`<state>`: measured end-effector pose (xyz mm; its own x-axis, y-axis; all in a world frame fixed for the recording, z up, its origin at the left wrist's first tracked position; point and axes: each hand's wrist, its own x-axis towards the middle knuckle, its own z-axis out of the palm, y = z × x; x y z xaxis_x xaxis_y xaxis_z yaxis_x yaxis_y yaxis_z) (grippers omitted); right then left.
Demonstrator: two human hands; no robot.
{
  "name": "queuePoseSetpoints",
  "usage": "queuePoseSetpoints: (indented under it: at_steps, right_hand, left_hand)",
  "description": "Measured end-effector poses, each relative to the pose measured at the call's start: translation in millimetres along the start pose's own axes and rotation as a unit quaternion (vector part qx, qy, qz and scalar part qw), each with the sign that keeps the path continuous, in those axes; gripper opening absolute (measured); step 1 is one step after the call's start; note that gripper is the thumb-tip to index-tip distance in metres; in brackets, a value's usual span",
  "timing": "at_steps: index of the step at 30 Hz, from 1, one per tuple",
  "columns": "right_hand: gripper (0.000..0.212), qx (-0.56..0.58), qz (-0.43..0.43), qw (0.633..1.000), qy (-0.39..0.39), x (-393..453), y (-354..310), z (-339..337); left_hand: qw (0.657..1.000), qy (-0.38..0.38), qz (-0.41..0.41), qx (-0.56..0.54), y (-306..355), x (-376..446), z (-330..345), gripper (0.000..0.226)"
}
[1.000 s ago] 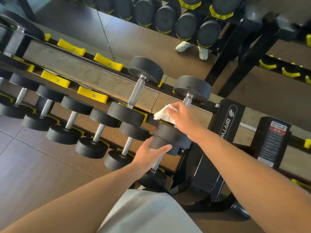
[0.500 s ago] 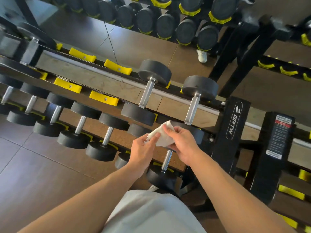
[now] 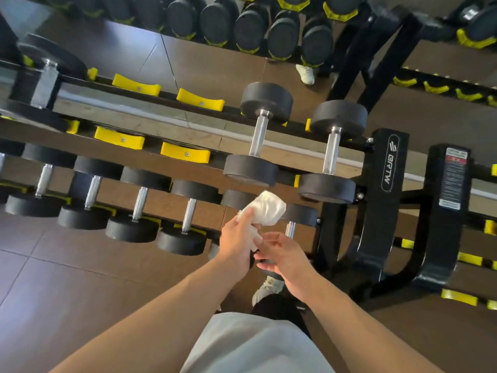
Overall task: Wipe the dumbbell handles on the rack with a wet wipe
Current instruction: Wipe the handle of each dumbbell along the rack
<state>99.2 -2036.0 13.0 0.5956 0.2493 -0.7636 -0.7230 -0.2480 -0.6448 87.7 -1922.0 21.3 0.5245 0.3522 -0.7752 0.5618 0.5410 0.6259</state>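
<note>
- Head view: rack upright [image 3: 387,168], right of both hands, reads "BRTW".
- Left hand [image 3: 236,244] grips the wet wipe [image 3: 269,208], bunched above its fingers.
- Right hand [image 3: 285,254] loose, fingers relaxed, just beside the wipe's lower end.
- Dumbbell handle [image 3: 290,229] just above the right hand.

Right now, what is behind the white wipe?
Behind the wet wipe, which the left hand holds, sits the black head of a lower-tier dumbbell. Its handle is covered by the wipe and hand, so cannot be seen.

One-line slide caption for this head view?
Left hand grips a crumpled wet wipe beside the open right hand, above the lower-tier dumbbells.
</note>
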Motion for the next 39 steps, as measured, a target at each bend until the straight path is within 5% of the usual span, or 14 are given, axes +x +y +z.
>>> queuePoseSetpoints:
  at_steps: [3,6,13,21,24,29,34,39]
  right_hand:
    - [0.054,-0.057,-0.019,0.998,0.031,-2.1,16.0,16.4]
    - [0.029,-0.073,-0.028,0.990,0.119,-6.8,30.7,30.6]
    - [0.012,0.045,-0.022,0.984,0.170,-25.7,50.1,35.7]
    - [0.028,0.173,-0.058,0.972,0.146,-29.5,53.0,16.6]
    - [0.032,0.142,-0.070,0.979,0.128,-32.4,48.3,5.3]
    - [0.041,0.069,-0.095,0.990,0.080,-44.9,43.9,-20.6]
    - [0.046,0.147,-0.048,0.988,-0.012,-56.6,38.5,-46.3]
    - [0.032,0.134,-0.047,0.990,0.016,-57.3,43.6,-65.1]
  left_hand:
    - [0.999,-0.032,-0.016,0.009,-11.4,1.9,-21.5,0.029]
    - [0.998,-0.049,-0.043,0.015,-21.7,8.4,-43.6,0.031]
    - [0.986,0.132,-0.043,0.095,-17.6,33.3,-78.6,0.007]
    - [0.962,-0.102,-0.017,0.253,-29.2,10.6,-65.6,0.012]
    - [0.950,-0.181,-0.006,0.255,-38.1,-3.6,-55.8,0.041]
    - [0.947,-0.186,0.063,0.256,-46.4,-19.2,-38.0,0.030]
    - [0.946,-0.164,0.104,0.259,-50.8,-34.7,-22.2,0.015]
    - [0.962,-0.122,0.104,0.221,-58.0,-43.6,-14.9,0.010]
